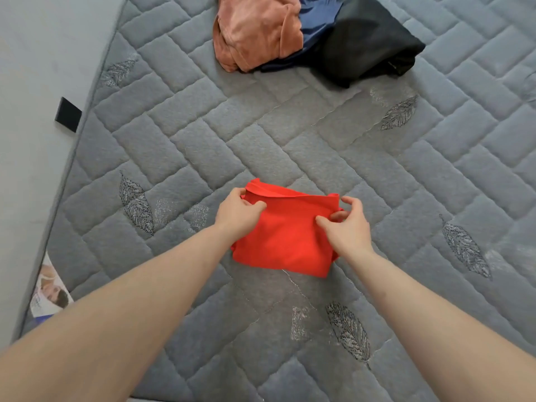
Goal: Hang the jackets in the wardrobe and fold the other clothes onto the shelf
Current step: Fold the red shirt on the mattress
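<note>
Head view puts the folded red garment [285,233] flat on the grey quilted mattress [319,134], straight ahead of you at 12 o'clock and within easy reach of both arms. Its long axis looks to run roughly from 10 o'clock to 4 o'clock, tilted a little off square to your body. Your left hand [239,213] pinches the far left corner, thumb on top of the cloth, and your right hand [345,224] pinches the right edge, fingers curled round the layers. The hands sit well apart, one at each end of the bundle, about equally near to it; neither has the advantage. Judging from this, your next move depends on keeping both ends level as you lift or fold, since the top layer gapes open along the far edge. At 12 to 1 o'clock, well beyond the red piece, lies a heap: a rust-orange garment [255,30], something blue [316,15] and a black garment [368,39], untouched.
</note>
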`<state>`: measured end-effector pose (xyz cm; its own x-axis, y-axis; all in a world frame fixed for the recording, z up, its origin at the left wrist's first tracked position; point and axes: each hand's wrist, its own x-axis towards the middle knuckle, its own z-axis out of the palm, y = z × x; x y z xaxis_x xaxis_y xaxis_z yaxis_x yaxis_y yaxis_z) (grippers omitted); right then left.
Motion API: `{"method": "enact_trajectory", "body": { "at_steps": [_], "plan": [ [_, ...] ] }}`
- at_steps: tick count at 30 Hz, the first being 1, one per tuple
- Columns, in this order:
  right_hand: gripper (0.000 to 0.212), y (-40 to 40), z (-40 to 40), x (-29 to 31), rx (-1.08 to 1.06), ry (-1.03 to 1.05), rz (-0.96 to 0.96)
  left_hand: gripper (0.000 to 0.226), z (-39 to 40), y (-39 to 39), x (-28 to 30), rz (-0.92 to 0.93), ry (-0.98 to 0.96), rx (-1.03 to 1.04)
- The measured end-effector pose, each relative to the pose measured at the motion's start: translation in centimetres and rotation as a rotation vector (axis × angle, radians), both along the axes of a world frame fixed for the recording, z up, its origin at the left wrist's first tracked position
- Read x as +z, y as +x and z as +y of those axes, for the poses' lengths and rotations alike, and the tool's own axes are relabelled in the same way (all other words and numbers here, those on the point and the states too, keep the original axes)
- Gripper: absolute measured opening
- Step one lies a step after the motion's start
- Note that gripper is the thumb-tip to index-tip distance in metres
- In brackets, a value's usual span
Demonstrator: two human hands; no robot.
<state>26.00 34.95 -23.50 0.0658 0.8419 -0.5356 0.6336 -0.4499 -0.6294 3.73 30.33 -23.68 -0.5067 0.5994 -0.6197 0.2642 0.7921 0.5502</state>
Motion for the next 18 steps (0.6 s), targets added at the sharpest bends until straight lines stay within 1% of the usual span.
{"method": "enact_trajectory", "body": {
  "at_steps": [1, 2, 3, 4, 5, 7, 8, 9, 11, 12, 14, 15, 16, 17, 18],
  "plan": [
    [0.069, 0.2, -0.2, -0.4, 0.070, 0.071, -0.056, 0.067, -0.5, -0.1, -0.5, 0.118, 0.029, -0.039],
    [0.069, 0.3, -0.3, -0.7, 0.122, 0.128, -0.086, 0.075, -0.9, -0.2, -0.9, 0.197, 0.076, -0.057],
    [0.067, 0.4, -0.3, -1.2, 0.168, 0.161, -0.104, 0.082, -1.3, -0.4, -1.3, 0.232, 0.115, -0.090],
    [0.066, 0.4, -0.2, -1.5, 0.214, 0.162, -0.117, 0.089, -1.5, -0.6, -1.8, 0.208, 0.130, -0.151],
    [0.064, 0.5, 0.0, -2.0, 0.249, 0.129, -0.121, 0.094, -1.6, -0.8, -2.3, 0.138, 0.120, -0.220],
    [0.063, 0.4, 0.7, -2.6, 0.267, 0.001, -0.112, 0.098, -1.4, -1.2, -2.9, -0.063, 0.071, -0.298],
    [0.063, 0.2, 1.0, -2.8, 0.248, -0.061, -0.107, 0.096, -1.2, -1.3, -3.0, -0.145, 0.063, -0.288],
    [0.061, 0.1, 1.3, -3.0, 0.219, -0.108, -0.101, 0.089, -1.0, -1.3, -3.1, -0.190, 0.060, -0.256],
    [0.047, 0.0, 1.8, -3.3, 0.157, -0.188, -0.046, 0.064, -0.8, -1.0, -3.1, -0.212, 0.040, -0.176],
    [0.040, 0.1, 1.9, -3.3, 0.115, -0.234, 0.022, 0.051, -0.8, -0.9, -3.1, -0.237, 0.018, -0.138],
    [0.027, 0.4, 2.1, -3.2, -0.014, -0.344, 0.203, 0.033, -1.0, -0.6, -3.0, -0.393, -0.003, -0.020],
    [0.021, 0.6, 2.2, -3.0, -0.081, -0.394, 0.283, 0.032, -1.1, -0.5, -2.8, -0.497, -0.012, 0.048],
    [0.016, 0.9, 2.2, -2.8, -0.136, -0.436, 0.322, 0.035, -1.3, -0.5, -2.6, -0.585, -0.024, 0.110],
    [0.015, 1.3, 2.2, -2.8, -0.177, -0.472, 0.323, 0.038, -1.6, -0.4, -2.6, -0.634, -0.041, 0.150],
    [0.019, 1.5, 2.0, -2.9, -0.192, -0.503, 0.302, 0.041, -2.0, -0.2, -2.6, -0.635, -0.067, 0.159]
  ]
}}
